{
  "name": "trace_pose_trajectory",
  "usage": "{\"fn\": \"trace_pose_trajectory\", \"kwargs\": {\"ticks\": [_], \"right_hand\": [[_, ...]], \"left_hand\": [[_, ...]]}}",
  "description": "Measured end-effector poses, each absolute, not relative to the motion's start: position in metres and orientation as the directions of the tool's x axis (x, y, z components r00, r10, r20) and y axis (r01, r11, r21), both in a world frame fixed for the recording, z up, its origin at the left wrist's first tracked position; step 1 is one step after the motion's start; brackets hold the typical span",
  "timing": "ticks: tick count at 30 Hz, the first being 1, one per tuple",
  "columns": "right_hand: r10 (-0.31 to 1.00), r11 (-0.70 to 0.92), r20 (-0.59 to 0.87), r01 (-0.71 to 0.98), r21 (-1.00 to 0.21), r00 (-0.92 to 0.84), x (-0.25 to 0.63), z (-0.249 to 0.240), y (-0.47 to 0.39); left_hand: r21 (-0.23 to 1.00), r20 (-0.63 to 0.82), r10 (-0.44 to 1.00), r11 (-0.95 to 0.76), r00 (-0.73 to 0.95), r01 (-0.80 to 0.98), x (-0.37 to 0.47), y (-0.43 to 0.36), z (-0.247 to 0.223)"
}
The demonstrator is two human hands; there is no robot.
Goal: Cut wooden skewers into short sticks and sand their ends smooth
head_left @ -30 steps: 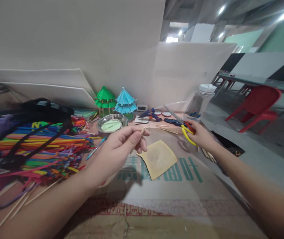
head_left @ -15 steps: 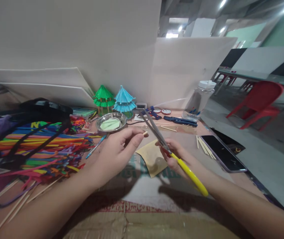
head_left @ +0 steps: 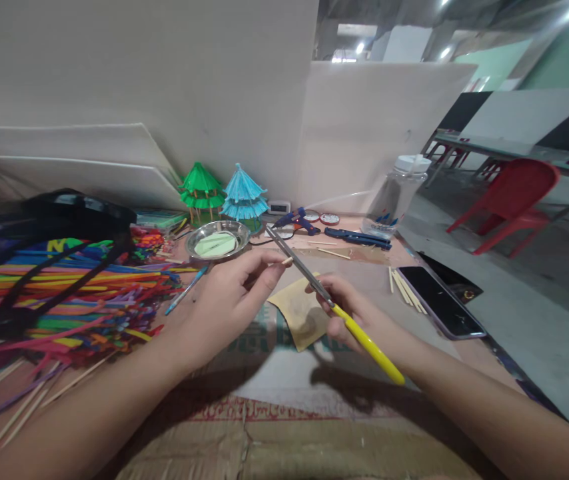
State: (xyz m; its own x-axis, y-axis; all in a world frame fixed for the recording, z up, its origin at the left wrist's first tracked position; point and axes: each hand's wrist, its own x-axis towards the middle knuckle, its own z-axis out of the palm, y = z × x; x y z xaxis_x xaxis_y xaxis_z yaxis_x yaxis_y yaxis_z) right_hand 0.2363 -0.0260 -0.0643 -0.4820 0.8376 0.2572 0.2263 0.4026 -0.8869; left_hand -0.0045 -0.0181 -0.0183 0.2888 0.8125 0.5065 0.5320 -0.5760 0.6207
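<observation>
Between the thumb and fingers of my left hand [head_left: 234, 290] is a short wooden stick [head_left: 287, 261], of which only the tip shows. My right hand [head_left: 349, 308] grips yellow-handled scissors [head_left: 372, 348]. Their blades point up and to the left and look nearly closed, right at the stick's tip; whether they touch it I cannot tell. Beneath the hands lies a tan piece of sandpaper or similar sheet [head_left: 297, 317]. Several cut sticks [head_left: 406, 291] lie to the right, beside a phone [head_left: 442, 303].
Green [head_left: 199, 187] and blue [head_left: 242, 193] model pavilions stand at the back behind a metal dish [head_left: 192, 248]. A glue gun [head_left: 297, 219], a dark blue tool [head_left: 357, 239] and a clear bottle [head_left: 394, 193] are to their right. Colourful strips [head_left: 79, 287] and a black bag [head_left: 69, 217] crowd the left.
The scissor blades have come together at the stick's tip; they were further apart before. The whole view has shifted slightly, and both hands keep their hold.
</observation>
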Motion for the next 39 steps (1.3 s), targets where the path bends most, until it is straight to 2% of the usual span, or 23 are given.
{"fn": "trace_pose_trajectory", "kwargs": {"ticks": [10,17,31,39], "right_hand": [[0.817,0.467,0.295,0.27,-0.842,-0.495,0.239,-0.067,-0.024],[0.817,0.454,0.25,0.311,-0.835,-0.52,0.238,-0.052,-0.029],[0.828,0.427,0.233,0.302,-0.852,-0.511,0.238,-0.059,-0.022],[0.868,0.412,0.225,0.39,-0.823,-0.443,0.236,-0.059,-0.025]], "left_hand": [[0.59,0.505,0.81,-0.576,0.297,0.566,-0.008,-0.019,-0.017],[0.589,0.504,0.817,-0.563,0.281,0.581,-0.008,-0.02,-0.017],[0.56,0.507,0.804,-0.582,0.312,0.589,-0.008,-0.021,-0.018],[0.571,0.504,0.807,-0.578,0.307,0.583,-0.006,-0.024,-0.016]]}}
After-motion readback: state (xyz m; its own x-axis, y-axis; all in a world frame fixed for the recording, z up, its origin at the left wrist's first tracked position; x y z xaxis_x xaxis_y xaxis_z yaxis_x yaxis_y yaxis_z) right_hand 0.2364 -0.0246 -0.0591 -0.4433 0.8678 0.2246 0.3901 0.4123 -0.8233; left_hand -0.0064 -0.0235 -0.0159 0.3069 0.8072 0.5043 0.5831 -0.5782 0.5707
